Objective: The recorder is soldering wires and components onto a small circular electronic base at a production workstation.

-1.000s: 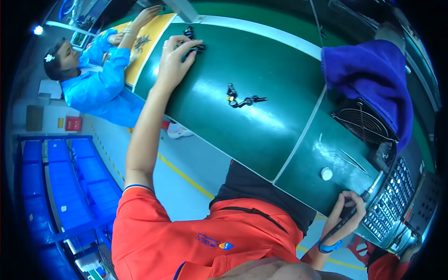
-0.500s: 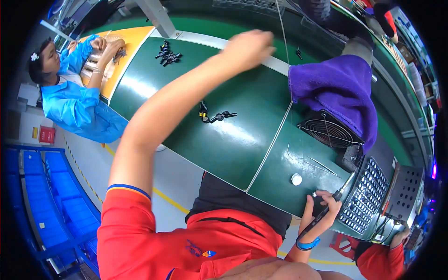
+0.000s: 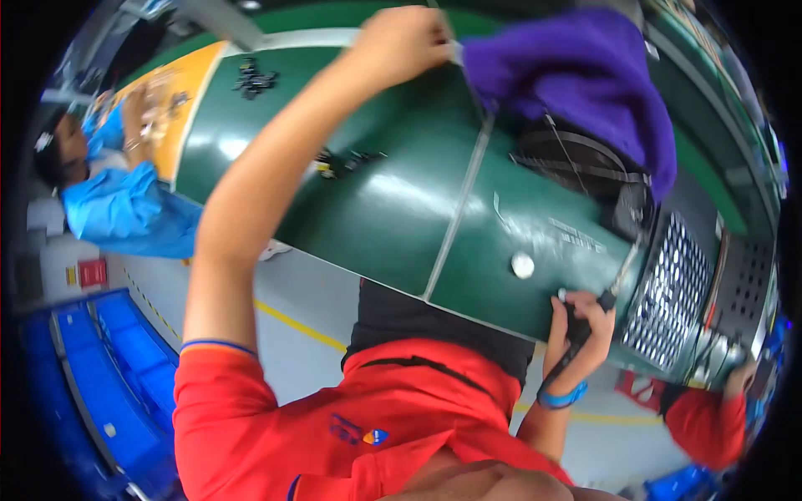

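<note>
My left hand (image 3: 405,43) is stretched out over the table's far edge, fingers curled and slightly blurred; whatever they hold does not show. At the near right, my right hand (image 3: 589,330) is closed around a soldering iron (image 3: 570,357) with a black handle, its metal end pointing away from me. A small pale bit (image 3: 562,295) shows by the thumb and fingertips of that hand. Near it on the green table (image 3: 401,225) sits a round white piece (image 3: 523,265). Under my left forearm lie a few small black parts (image 3: 349,162), one with yellow.
A fan (image 3: 576,159) stands at the right under a purple cloth (image 3: 576,75). Beside it is a tray of rows of small shiny parts (image 3: 668,292). More black parts (image 3: 253,79) lie far left. A co-worker in blue (image 3: 125,209) sits left; a red sleeve (image 3: 710,426) shows right.
The whole view has shifted, so the table sits higher in the picture. My left hand stays over the far edge, its fingers still curled. My right hand keeps hold of the soldering iron.
</note>
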Motion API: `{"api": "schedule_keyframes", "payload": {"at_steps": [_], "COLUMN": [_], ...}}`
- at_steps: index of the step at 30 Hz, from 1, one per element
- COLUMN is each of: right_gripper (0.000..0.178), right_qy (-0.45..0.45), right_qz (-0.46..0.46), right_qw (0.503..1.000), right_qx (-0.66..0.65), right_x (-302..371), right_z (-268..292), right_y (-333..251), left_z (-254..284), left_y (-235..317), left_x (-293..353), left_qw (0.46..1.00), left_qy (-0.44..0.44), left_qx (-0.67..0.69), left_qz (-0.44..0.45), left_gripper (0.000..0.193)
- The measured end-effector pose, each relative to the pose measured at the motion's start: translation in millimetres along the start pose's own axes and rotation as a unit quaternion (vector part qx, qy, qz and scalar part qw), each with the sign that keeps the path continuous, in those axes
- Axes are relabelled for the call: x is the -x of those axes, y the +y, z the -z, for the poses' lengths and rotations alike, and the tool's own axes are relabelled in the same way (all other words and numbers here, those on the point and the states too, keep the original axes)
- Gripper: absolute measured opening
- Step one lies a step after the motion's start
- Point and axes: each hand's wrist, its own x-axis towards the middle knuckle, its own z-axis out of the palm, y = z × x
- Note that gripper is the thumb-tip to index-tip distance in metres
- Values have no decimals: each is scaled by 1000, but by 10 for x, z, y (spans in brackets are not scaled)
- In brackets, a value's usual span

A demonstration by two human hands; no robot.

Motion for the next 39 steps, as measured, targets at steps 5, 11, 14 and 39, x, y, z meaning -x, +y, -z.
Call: {"api": "schedule_keyframes", "payload": {"at_steps": [5,11,14,39], "right_gripper": [37,41,44,17], "right_qy": [-40,-61,-100,22], "right_qz": [58,77,66,11], "right_qw": [998,995,993,1000], "right_qx": [-6,9,15,0], "right_x": [-165,-145,-83,-276], "right_z": [-44,-88,-26,18], "right_y": [-21,20,-93,-55], "left_z": [430,238,-80,-272], "left_y": [743,1086,1413,1589], "left_x": [1016,1426,1577,1736], "left_qw": [990,995,981,958], "left_qy": [-122,62,20,-9], "left_qx": [5,10,144,260], "left_qz": [67,-82,-128,-119], "left_gripper": [19,15,19,27]}}
